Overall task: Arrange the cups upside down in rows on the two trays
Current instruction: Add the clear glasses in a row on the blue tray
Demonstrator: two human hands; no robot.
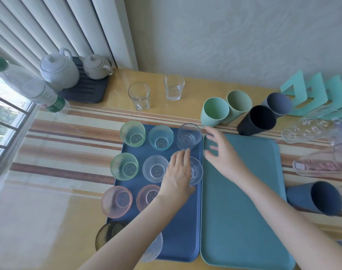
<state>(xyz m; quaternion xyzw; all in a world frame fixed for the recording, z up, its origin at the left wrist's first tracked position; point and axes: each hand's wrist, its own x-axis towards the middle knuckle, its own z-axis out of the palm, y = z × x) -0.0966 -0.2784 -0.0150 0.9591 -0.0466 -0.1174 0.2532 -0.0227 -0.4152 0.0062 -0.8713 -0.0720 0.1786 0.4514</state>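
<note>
A dark blue tray [182, 238] holds several upside-down glass cups in rows: green, blue, clear, pink, and a dark one [106, 233] at its near left corner. My left hand [178, 172] rests on a clear upturned cup [196, 171] in the middle row at the tray's right edge. My right hand [219, 151] hovers open over the far left corner of the teal tray [242, 201], which carries no cups, beside a clear cup [188, 136] in the far row.
Two upright clear glasses [139, 95] [174, 86] stand behind the trays. Green cups [215, 112], a black cup [257, 119] and grey-blue cups [279, 103] lie on their sides at the right, with another blue cup [318, 197] nearer. Teapots [59, 69] and a bottle [39, 92] sit left.
</note>
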